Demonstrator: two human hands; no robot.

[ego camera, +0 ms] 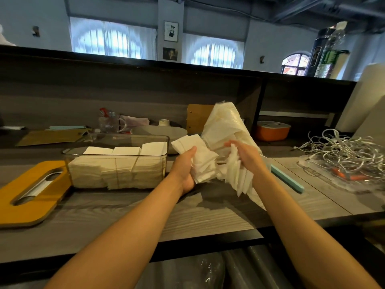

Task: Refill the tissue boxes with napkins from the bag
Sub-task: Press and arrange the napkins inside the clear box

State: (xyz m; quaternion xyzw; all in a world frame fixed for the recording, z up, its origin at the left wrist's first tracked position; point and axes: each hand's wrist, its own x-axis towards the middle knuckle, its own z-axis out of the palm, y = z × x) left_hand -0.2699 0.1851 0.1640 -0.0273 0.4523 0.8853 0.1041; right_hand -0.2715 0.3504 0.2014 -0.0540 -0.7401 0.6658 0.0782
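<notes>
Clear plastic box [116, 161] on grey woodgrain tabletop [208, 213], w/ three stacks of square white napkins [112, 165] inside. Right of box: left hand [185, 167] grips fanned napkin wad [198, 155]; right hand [248, 153] grips floppy bunch [237, 176]. Crinkly translucent bag [227, 124] behind hands. Yellow slotted lid [31, 192] left of box.

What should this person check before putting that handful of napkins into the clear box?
1. Lid off the clear box: ok, the orange lid lies beside it.
2. Room in the box: cannot tell; three stacks already reach near the rim.
3. Left hand grips its napkins: ok.
4. Right hand bundle tidy: not ok, the napkins hang fanned out.
5. Bag upright on the counter: ok.
</notes>
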